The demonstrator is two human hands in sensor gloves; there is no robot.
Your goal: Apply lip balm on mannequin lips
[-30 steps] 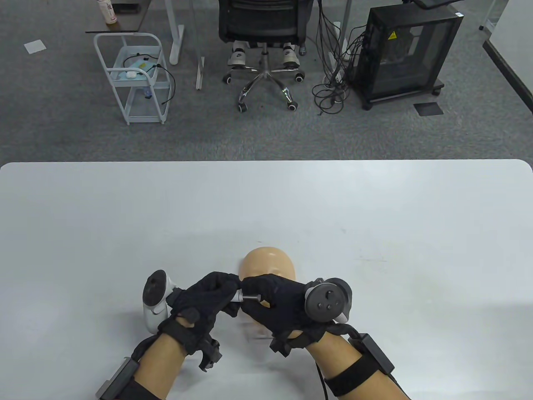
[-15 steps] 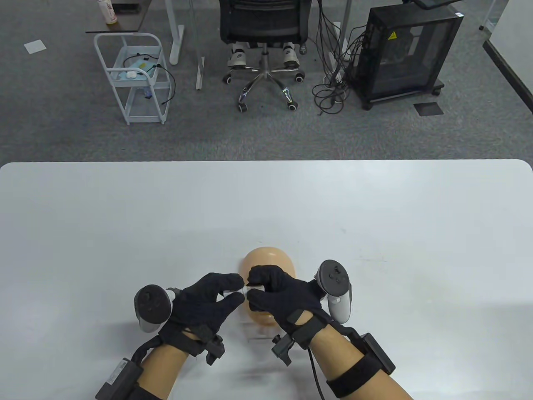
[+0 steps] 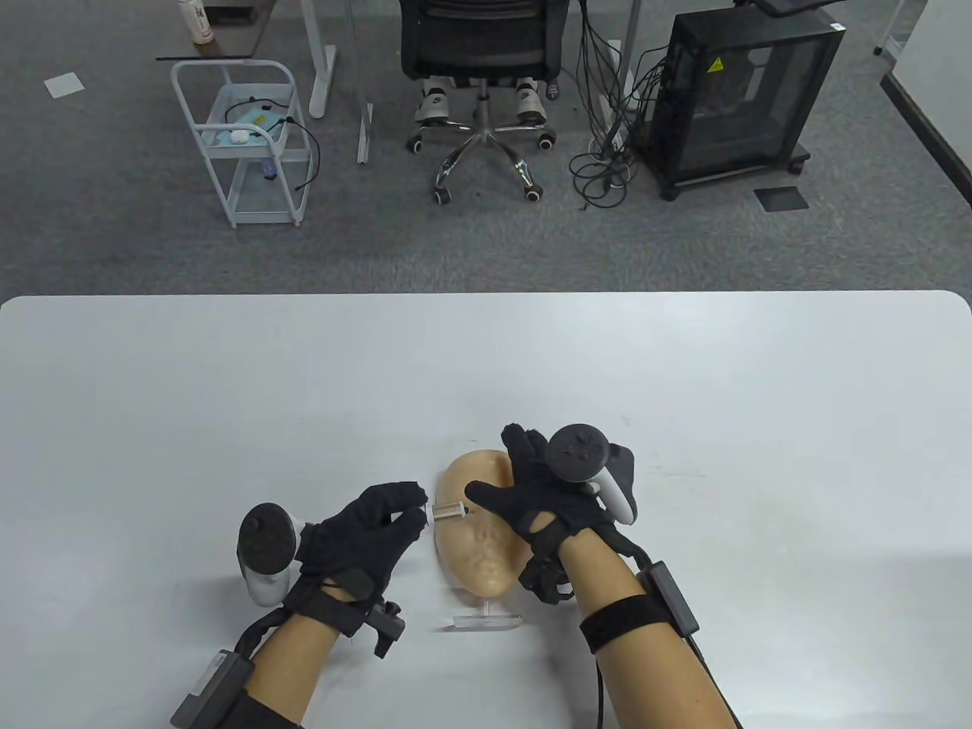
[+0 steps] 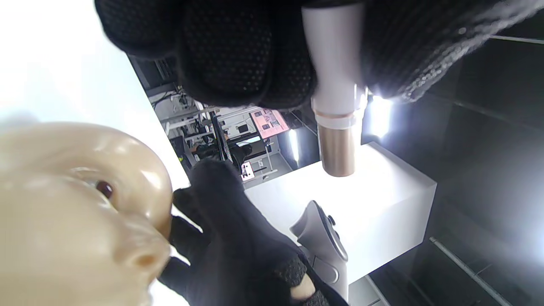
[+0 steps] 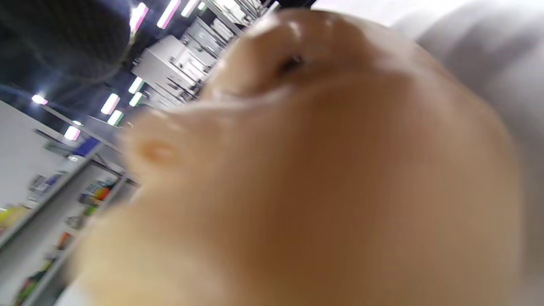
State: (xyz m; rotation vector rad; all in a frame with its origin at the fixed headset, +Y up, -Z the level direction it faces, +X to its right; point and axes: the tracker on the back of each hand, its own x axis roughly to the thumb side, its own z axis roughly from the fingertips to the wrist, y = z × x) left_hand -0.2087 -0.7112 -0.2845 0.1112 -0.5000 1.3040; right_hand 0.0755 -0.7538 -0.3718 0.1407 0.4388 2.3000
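Right hand (image 3: 543,493) has let go of the lip balm tube (image 3: 449,511) since the earlier frame and is now lying on the mannequin head (image 3: 478,543), fingers spread loosely, gripping nothing. Left hand (image 3: 364,535) is pinching the tube's white end, tube pointing sideways at the face, over the table (image 3: 228,395).

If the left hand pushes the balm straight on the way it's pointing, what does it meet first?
The left hand holds the balm tube pointing rightward. Its tip seems aimed at the right hand resting on the mannequin head, so probably those fingers before the face. Depth is unclear.
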